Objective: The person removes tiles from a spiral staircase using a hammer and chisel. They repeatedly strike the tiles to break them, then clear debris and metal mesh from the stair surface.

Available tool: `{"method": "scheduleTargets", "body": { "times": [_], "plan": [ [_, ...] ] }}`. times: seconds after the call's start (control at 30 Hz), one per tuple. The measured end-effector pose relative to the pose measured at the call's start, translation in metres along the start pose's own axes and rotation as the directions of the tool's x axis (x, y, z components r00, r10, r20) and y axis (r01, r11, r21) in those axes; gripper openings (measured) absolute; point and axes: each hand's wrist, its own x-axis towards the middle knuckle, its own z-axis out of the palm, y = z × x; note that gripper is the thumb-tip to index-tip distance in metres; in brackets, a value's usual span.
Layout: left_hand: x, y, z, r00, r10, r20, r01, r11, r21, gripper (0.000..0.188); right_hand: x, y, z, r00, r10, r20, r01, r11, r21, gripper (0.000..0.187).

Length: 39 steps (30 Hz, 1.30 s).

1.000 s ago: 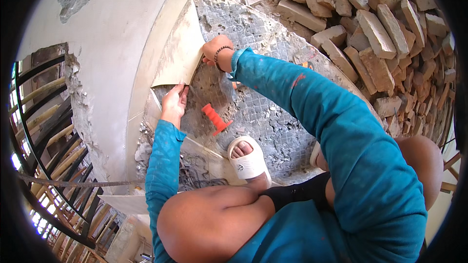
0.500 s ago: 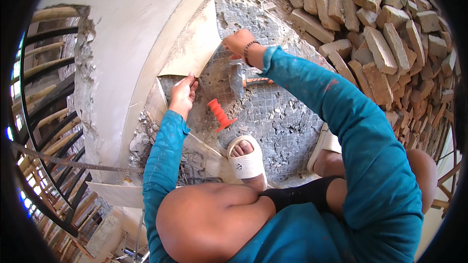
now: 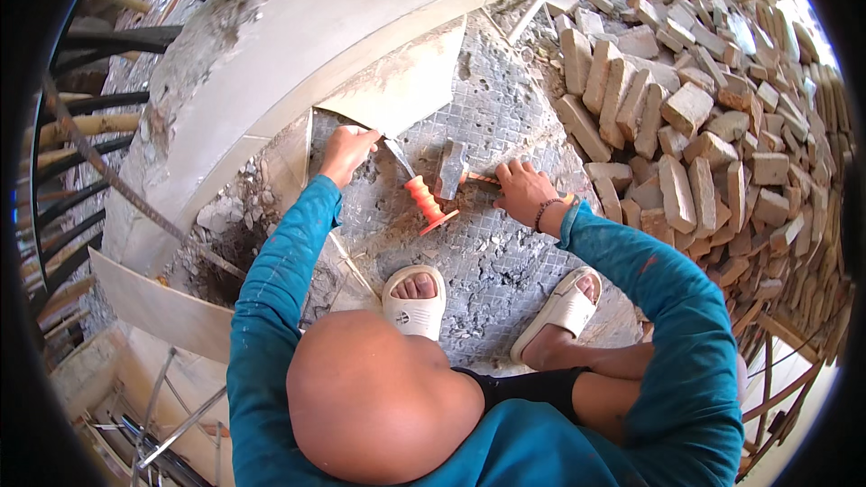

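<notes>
Near the floor's (image 3: 505, 113) left edge, the left hand's (image 3: 345, 157) fingers bunched at the pale tile's (image 3: 406, 81) near edge, grip unclear. Mid-floor lay the orange-handled chisel (image 3: 424, 198). Rightward, the right hand's (image 3: 530, 197) fingers, slightly spread, covered the hammer's (image 3: 451, 171) handle; closure unclear.

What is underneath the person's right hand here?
A hammer: part of its handle runs under the right hand, with grid-marked floor showing around. The covered stretch of handle and the floor directly beneath the hand cannot be seen.
</notes>
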Motion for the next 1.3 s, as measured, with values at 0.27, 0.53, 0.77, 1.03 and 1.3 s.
{"method": "scheduleTargets", "body": {
  "times": [0.27, 0.53, 0.77, 1.03, 1.3],
  "plan": [
    [-0.071, -0.006, 0.035, 0.901, 0.418, -0.113, -0.339, 0.844, 0.415, 0.05, -0.027, -0.003, -0.028, 0.997, 0.027, 0.067, -0.034, 0.995, 0.097, 0.028],
    [-0.087, -0.022, 0.042, 0.913, 0.361, -0.188, -0.307, 0.915, 0.261, 0.045, 0.012, -0.073, -0.082, 0.97, 0.064, -0.237, 0.066, 0.861, 0.503, 0.016],
    [-0.115, -0.037, 0.03, 0.92, 0.387, -0.062, -0.363, 0.901, 0.239, 0.035, 0.092, -0.1, -0.086, 0.758, 0.029, -0.652, 0.455, 0.693, 0.559, 0.016],
    [-0.137, -0.048, 0.03, 0.935, 0.34, -0.1, -0.307, 0.918, 0.25, 0.04, 0.134, -0.069, -0.03, 0.95, 0.204, -0.235, 0.009, 0.736, 0.677, 0.018],
    [-0.14, -0.047, 0.041, 0.918, 0.394, -0.037, -0.363, 0.875, 0.321, 0.049, 0.085, -0.054, -0.022, 0.97, 0.236, -0.058, -0.026, 0.336, 0.941, 0.015]
  ]
}}
